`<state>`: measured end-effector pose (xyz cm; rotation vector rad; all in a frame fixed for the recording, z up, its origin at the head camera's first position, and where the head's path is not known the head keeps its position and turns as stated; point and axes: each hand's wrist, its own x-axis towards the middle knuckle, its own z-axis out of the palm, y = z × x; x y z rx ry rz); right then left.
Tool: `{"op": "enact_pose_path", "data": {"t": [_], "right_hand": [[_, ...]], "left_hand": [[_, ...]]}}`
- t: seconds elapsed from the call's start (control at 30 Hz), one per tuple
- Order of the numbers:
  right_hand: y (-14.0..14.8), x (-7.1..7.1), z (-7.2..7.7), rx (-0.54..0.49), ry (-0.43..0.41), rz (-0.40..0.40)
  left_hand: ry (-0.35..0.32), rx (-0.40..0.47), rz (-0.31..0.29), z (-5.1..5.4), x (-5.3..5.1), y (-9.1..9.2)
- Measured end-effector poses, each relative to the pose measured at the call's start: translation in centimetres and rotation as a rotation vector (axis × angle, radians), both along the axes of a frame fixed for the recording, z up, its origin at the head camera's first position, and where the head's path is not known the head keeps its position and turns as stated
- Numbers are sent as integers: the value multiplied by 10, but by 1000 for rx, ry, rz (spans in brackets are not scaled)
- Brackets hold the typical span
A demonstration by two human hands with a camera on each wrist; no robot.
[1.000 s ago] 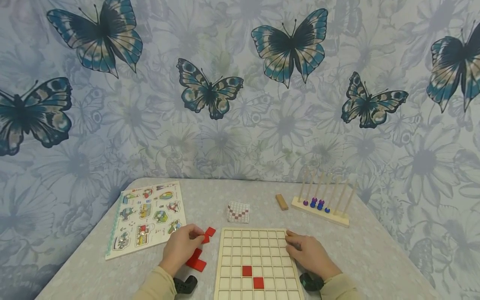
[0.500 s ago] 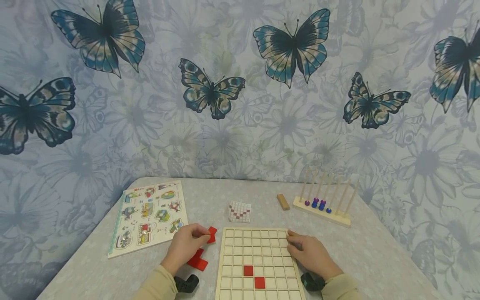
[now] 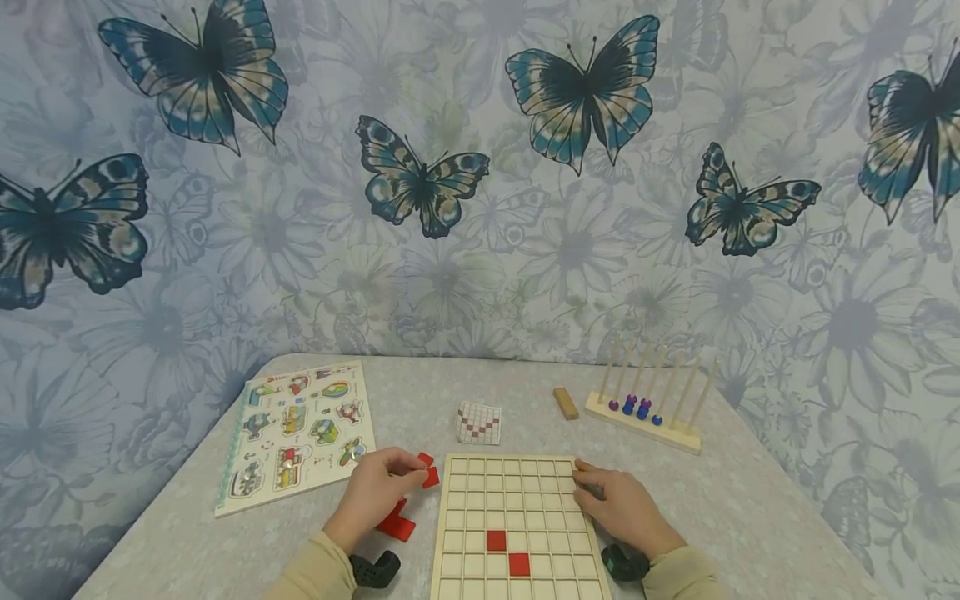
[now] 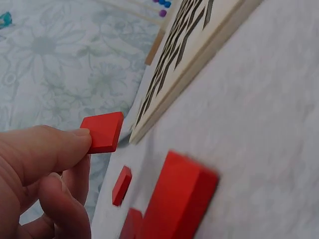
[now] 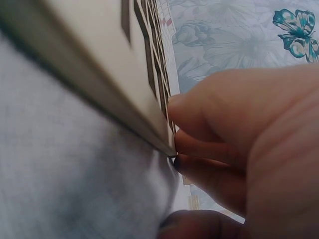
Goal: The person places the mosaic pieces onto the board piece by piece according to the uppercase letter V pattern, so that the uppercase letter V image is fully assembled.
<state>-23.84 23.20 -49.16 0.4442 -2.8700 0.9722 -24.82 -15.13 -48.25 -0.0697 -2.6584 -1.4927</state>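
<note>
A flat red square tile (image 4: 103, 132) is pinched between the thumb and fingers of my left hand (image 3: 375, 493), raised above the table left of the board. Under and beside that hand lie more red tiles (image 3: 397, 525), partly covered by it; in the left wrist view one small red tile (image 4: 122, 185) lies apart. The pale wooden grid board (image 3: 473, 501) lies flat, with two red tiles (image 3: 496, 541) set diagonally in its cells. My right hand (image 3: 621, 510) grips the board's right edge near the far corner, thumb on top and fingers beside the edge.
Behind the board lies a small pattern card (image 3: 480, 423) with a printed red V. A wooden block (image 3: 566, 403) and a peg stand with beads (image 3: 645, 423) are at the back right. A picture puzzle board (image 3: 300, 433) lies at the left.
My left hand has lifted a red tile from beside the board and drawn it slightly right, toward the board's edge. The right hand stays on the board.
</note>
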Motion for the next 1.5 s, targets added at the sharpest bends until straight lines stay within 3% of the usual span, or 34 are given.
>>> {"op": "enact_pose_path", "data": {"t": [0.33, 0.67, 0.97, 1.5], "right_hand": [[2, 0, 2, 1, 0, 13], [1, 0, 2, 0, -7, 29], [0, 0, 0, 5, -7, 26], [1, -2, -1, 10, 7, 15]], "left_hand": [[12, 51, -163, 3, 11, 20], [31, 35, -317, -4, 23, 37], [29, 15, -346, -9, 28, 43], [44, -40, -360, -11, 25, 44]]}}
